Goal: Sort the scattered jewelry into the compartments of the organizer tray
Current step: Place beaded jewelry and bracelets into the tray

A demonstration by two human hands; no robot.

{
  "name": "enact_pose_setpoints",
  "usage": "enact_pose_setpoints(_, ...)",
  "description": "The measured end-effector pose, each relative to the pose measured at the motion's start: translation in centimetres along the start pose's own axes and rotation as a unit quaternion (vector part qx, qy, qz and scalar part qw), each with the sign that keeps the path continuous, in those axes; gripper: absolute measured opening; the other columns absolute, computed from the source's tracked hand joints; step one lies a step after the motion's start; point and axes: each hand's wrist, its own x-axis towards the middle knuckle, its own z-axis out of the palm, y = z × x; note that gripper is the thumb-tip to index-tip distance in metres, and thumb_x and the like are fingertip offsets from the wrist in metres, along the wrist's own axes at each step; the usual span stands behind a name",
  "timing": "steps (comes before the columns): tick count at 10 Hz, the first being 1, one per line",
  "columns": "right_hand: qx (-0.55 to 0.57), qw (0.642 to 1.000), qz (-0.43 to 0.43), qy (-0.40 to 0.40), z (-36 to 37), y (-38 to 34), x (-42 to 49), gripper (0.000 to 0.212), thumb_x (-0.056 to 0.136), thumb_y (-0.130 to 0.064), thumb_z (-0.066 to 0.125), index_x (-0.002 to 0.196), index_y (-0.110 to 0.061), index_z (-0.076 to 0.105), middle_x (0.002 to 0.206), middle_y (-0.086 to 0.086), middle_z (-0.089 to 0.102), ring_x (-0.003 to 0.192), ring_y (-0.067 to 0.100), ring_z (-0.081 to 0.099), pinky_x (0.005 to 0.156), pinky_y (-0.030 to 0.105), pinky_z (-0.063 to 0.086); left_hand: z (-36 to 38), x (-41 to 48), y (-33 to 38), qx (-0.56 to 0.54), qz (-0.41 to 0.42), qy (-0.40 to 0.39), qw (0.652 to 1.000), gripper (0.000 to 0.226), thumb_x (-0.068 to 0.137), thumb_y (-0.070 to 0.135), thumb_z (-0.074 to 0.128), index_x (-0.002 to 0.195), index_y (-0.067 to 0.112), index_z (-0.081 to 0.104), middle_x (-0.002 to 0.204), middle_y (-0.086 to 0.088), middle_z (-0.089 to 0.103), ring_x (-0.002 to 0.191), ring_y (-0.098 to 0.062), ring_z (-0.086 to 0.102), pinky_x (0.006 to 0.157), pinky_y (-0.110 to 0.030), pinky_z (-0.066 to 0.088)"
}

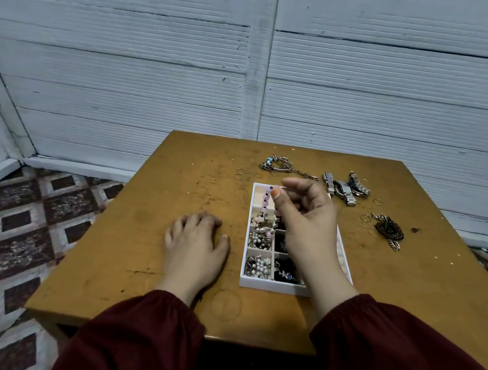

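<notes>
Head view, read from the left: the left hand lies palm down on the bench, its fingers loosely curled and holding nothing, well apart from the jewelry. Beyond it, near the far left corner of the tray, a few small rings lie loose on the wood. Over the tray's left column hangs the bead strand, pink and purple, pinched at its top between thumb and forefinger of the right hand; those fingers are pressed together on it above the far left compartment. The strand's long axis runs from the pinch down toward the person, along that column, and its lower end seems to reach the beads already lying in the next compartments, though where it stops is hard to tell. So the strand lies directly below and nearer than the pinch, and the right hand alone is placed to lower it; the coming move looks like a straight drop or a short shift along the column. Farther right, outside the tray, chain bracelets, watches and a dark chain wait unsorted on the bench.
</notes>
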Motion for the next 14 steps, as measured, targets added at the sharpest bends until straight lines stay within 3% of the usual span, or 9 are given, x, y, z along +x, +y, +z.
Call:
enact_pose_setpoints(4, -0.04, 0.995, 0.077, -0.046, -0.4, 1.2, 0.2, 0.017, 0.084, -0.003, 0.067, 0.096, -0.014, 0.061, 0.073, 0.0, 0.06, 0.056, -0.002, 0.06, 0.054, 0.014, 0.05, 0.1, 0.1, -0.2, -0.003, 0.002, 0.001, 1.0, 0.033, 0.092, 0.042, 0.049, 0.122, 0.028, 0.053, 0.134, 0.007, 0.048, 0.128, -0.022, 0.031, 0.106, -0.039, 0.02)
enact_pose_setpoints(6, -0.147, 0.983, 0.067, -0.09, -0.8, 1.5, 0.8, 0.021, 0.086, -0.001, 0.065, 0.103, -0.012, 0.062, 0.091, 0.008, 0.063, 0.063, -0.008, 0.06, 0.056, 0.011, 0.048, 0.1, 0.1, -0.2, -0.004, 0.0, -0.003, 1.0, 0.034, 0.092, 0.042, 0.048, 0.123, 0.028, 0.053, 0.135, 0.007, 0.047, 0.128, -0.021, 0.03, 0.107, -0.04, 0.019)
enact_pose_setpoints(8, -0.245, 0.963, 0.053, -0.096, -0.9, 1.9, 0.9, 0.023, 0.085, -0.003, 0.065, 0.101, -0.019, 0.063, 0.083, -0.003, 0.06, 0.057, -0.004, 0.056, 0.056, 0.015, 0.049, 0.2, 0.1, -0.2, -0.006, 0.002, -0.005, 1.0, 0.034, 0.092, 0.042, 0.048, 0.123, 0.028, 0.053, 0.136, 0.006, 0.046, 0.129, -0.021, 0.03, 0.107, -0.04, 0.018)
enact_pose_setpoints(10, -0.286, 0.95, 0.065, -0.109, -0.8, 1.8, 0.5, 0.011, 0.081, -0.011, 0.071, 0.086, -0.018, 0.065, 0.068, -0.003, 0.063, 0.048, -0.001, 0.057, 0.051, 0.016, 0.048, 0.2, 0.1, -0.3, -0.005, 0.002, -0.005, 1.0, 0.034, 0.092, 0.042, 0.048, 0.122, 0.028, 0.053, 0.135, 0.006, 0.046, 0.129, -0.021, 0.029, 0.107, -0.041, 0.019)
enact_pose_setpoints(11, -0.327, 0.934, 0.06, -0.128, -0.8, 1.8, 0.5, 0.019, 0.077, -0.023, 0.075, 0.089, -0.021, 0.061, 0.069, -0.001, 0.069, 0.063, 0.013, 0.068, 0.063, 0.033, 0.054, 0.2, 0.1, -0.3, -0.006, -0.001, -0.003, 1.0, 0.034, 0.091, 0.041, 0.049, 0.122, 0.028, 0.054, 0.134, 0.007, 0.047, 0.129, -0.021, 0.029, 0.107, -0.041, 0.019)
enact_pose_setpoints(13, -0.436, 0.889, 0.046, -0.135, -0.9, 1.9, 0.6, 0.018, 0.076, -0.037, 0.073, 0.072, -0.024, 0.061, 0.063, -0.008, 0.068, 0.07, 0.012, 0.066, 0.07, 0.037, 0.053, 0.0, 0.1, -0.1, -0.005, -0.001, -0.005, 1.0, 0.035, 0.092, 0.042, 0.048, 0.123, 0.028, 0.054, 0.135, 0.007, 0.046, 0.129, -0.02, 0.029, 0.107, -0.041, 0.019)
enact_pose_setpoints(14, -0.476, 0.868, 0.034, -0.138, -0.9, 2.1, 0.6, 0.021, 0.076, -0.042, 0.07, 0.062, -0.026, 0.064, 0.063, -0.012, 0.068, 0.087, 0.014, 0.059, 0.075, 0.032, 0.048, 0.0, 0.1, -0.1, -0.006, -0.001, -0.007, 1.0, 0.034, 0.092, 0.042, 0.048, 0.123, 0.028, 0.053, 0.134, 0.007, 0.046, 0.128, -0.02, 0.03, 0.107, -0.04, 0.019)
